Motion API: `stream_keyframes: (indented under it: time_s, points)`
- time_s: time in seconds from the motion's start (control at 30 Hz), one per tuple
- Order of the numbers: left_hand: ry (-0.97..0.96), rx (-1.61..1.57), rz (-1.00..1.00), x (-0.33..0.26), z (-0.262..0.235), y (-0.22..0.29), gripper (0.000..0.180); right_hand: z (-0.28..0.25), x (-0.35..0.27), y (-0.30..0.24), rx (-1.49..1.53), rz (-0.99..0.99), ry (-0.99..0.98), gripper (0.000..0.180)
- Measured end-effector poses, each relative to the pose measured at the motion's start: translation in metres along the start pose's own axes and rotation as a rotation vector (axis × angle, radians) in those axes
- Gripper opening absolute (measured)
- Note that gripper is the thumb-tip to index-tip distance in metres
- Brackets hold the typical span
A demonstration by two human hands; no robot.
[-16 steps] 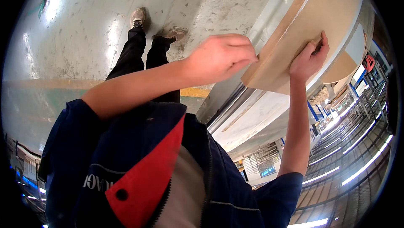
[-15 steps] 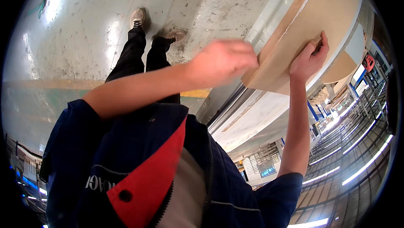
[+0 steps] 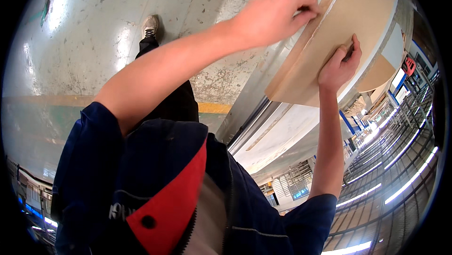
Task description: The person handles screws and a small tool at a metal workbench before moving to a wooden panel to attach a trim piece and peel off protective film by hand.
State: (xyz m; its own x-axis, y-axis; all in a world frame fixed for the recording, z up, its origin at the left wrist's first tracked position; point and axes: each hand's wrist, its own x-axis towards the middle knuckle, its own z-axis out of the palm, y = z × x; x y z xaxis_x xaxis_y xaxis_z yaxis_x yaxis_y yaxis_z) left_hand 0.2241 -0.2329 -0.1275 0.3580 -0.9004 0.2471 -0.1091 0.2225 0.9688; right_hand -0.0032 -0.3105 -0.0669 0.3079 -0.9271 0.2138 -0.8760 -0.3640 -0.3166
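Observation:
My left hand [image 3: 278,17] is at the left edge of a tan sheet [image 3: 367,10] that looks like brown paper or board. Its thumb and fingers are pinched together by a folded-down side strip, and what they hold, if anything, is hidden. A rough white line [image 3: 335,2] runs along the fold. My right hand [image 3: 336,69] rests on top of the sheet with bent fingers. A dark patch shows between its thumb and fingers, too small to name. The sheet covers a long white panel [image 3: 282,128] with a metal edge.
Below on the left lies a worn grey floor [image 3: 197,1] with a yellow line [image 3: 214,108]. My shoe [image 3: 150,27] stands there. Past the panel are another tan sheet [image 3: 376,74], a red object [image 3: 409,66] and metal racks.
My left hand has swung forward along the sheet's left edge, away from my body. My right hand stays at nearly the same spot on the sheet. One shoe is now hidden behind my left arm.

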Motion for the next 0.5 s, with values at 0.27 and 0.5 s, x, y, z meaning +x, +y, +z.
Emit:
stream_keyframes:
  time_s: [0.27,0.5]
  points:
    - [-0.262,0.052,0.194,-0.091,-0.007,0.015,0.018,-0.001,0.0,-0.002,-0.049,-0.015,0.0,0.05]
    - [-0.137,-0.002,0.058,-0.076,-0.02,0.02,0.011,-0.003,-0.002,0.002,-0.038,0.002,0.005,0.049]
